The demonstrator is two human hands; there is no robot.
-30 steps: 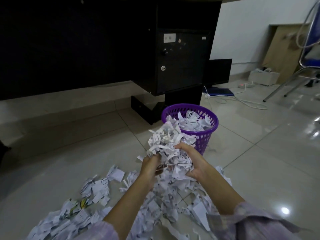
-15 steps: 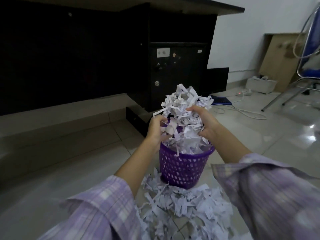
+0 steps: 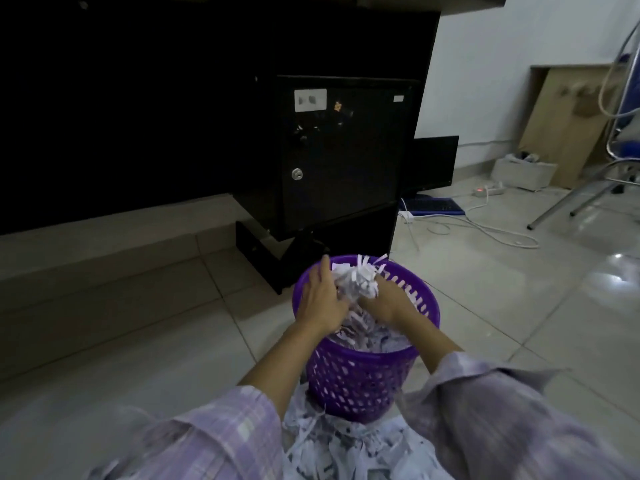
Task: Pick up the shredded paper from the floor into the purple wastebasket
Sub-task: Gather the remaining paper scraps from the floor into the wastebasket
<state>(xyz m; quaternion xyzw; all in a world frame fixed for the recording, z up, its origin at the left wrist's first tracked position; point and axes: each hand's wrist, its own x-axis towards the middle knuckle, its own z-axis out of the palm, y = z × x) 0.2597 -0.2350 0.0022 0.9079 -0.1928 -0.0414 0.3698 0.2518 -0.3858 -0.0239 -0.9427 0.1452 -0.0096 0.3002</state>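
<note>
- Both hands press a wad of shredded paper (image 3: 356, 289) down into the purple wastebasket (image 3: 363, 379). The left hand (image 3: 323, 301) lies over the wad with fingers fairly straight. The right hand (image 3: 384, 301) has its fingers curled into the wad, seemingly a clamped grip.
- Head view: the wastebasket stands on the tiled floor (image 3: 519, 306) at frame centre, nearly full, with strips poking above its rim at 12 o'clock.
- More paper still lies on the floor in a pile (image 3: 346, 448) at 6 o'clock from the basket, touching its base, between the two sleeves.
- For the next scoop, that pile lies straight back toward the person, under both forearms, about equally near either hand.
- A black cabinet (image 3: 339, 150) stands beyond at 12 o'clock.
</note>
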